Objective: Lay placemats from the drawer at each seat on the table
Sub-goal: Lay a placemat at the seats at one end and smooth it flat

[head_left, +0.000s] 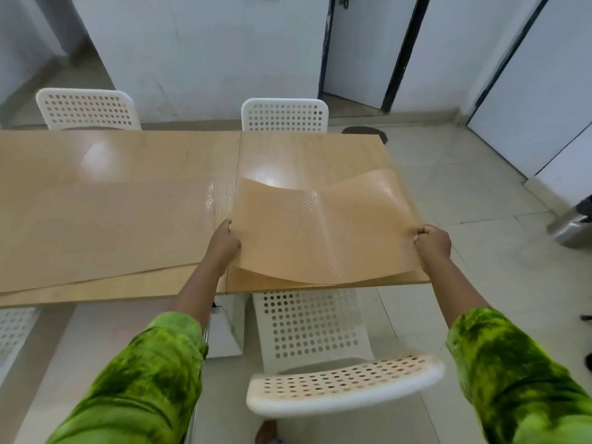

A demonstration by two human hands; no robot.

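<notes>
A tan textured placemat (323, 232) hangs just above the right end of the wooden table (304, 155), sagging in the middle with its far edge curled up. My left hand (224, 240) grips its left edge and my right hand (431, 240) pinches its right edge. A second, larger tan mat (105, 225) lies flat on the left part of the table, its near edge askew to the table edge. A white perforated chair (320, 347) stands at the near seat right below the held placemat.
Two white perforated chairs stand at the far side, one at the left (86, 108) and one at the middle (285, 115). Another chair's corner (14, 328) shows at the near left. Tiled floor, white walls and doors (368, 46) lie beyond. A metal bin (573, 227) sits at the right.
</notes>
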